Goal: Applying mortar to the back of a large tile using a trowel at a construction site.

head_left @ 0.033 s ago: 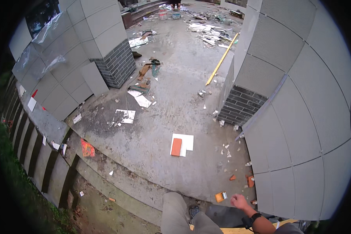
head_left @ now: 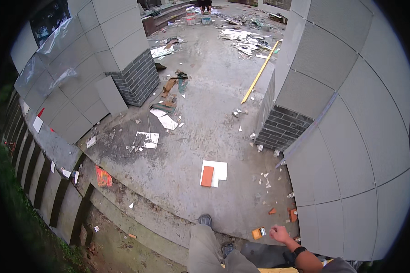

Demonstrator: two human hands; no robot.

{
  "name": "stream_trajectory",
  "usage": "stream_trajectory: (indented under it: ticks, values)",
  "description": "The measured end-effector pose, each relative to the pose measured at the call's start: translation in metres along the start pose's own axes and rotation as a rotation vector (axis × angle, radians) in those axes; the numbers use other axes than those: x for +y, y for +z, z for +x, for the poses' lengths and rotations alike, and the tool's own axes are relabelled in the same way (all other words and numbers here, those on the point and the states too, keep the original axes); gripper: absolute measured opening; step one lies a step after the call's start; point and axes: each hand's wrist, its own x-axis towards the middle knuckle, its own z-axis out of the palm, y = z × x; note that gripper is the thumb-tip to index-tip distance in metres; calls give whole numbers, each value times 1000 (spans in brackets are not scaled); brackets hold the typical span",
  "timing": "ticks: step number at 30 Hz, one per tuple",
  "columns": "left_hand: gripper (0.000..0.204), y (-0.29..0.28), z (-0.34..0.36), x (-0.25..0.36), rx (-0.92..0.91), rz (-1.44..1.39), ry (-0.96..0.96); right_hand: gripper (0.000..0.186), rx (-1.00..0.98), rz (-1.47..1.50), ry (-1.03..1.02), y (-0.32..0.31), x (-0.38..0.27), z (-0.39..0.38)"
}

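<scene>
My right hand (head_left: 279, 233) is at the lower right, its fingers curled into a loose fist, and nothing shows sticking out of it. A dark band circles that wrist. In the picture the hand appears just right of a small orange-yellow box (head_left: 257, 234) with a pale end. My left hand is out of view. Ahead on the concrete lies a red brick (head_left: 207, 176) on a white board piece (head_left: 220, 168). My dark shoes (head_left: 205, 220) and grey trousers (head_left: 202, 248) show at the lower edge.
Tiled wall panels stand on the right (head_left: 351, 150) and left (head_left: 84, 91). Steps (head_left: 45, 186) drop away at left. A yellow bar (head_left: 260, 73), broken white boards (head_left: 241, 41) and other rubble lie ahead. Farther off, a person stands by buckets (head_left: 206, 20).
My left shoe has come into view in front of my trouser leg. The ground and brick sit slightly lower in the picture. My right hand stays at nearly the same place.
</scene>
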Motion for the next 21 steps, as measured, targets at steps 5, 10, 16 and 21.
stream_trajectory:
  ticks: [5, 10, 16, 21]
  values:
    - [47, -153, 54, 168, 52, -129, 43, 27, -8, -307, -53, -87, -99, 90]
    - [61, -326, 118, 340, 172, -364, 76, 27, -6, -269, 127, -155, -158, 141]
    - [50, -573, 172, 669, 327, -662, 236, 23, -23, 72, 319, -206, -298, 274]
    - [36, -685, 229, 861, 287, -724, 367, 22, -75, 169, 351, -220, -348, 468]
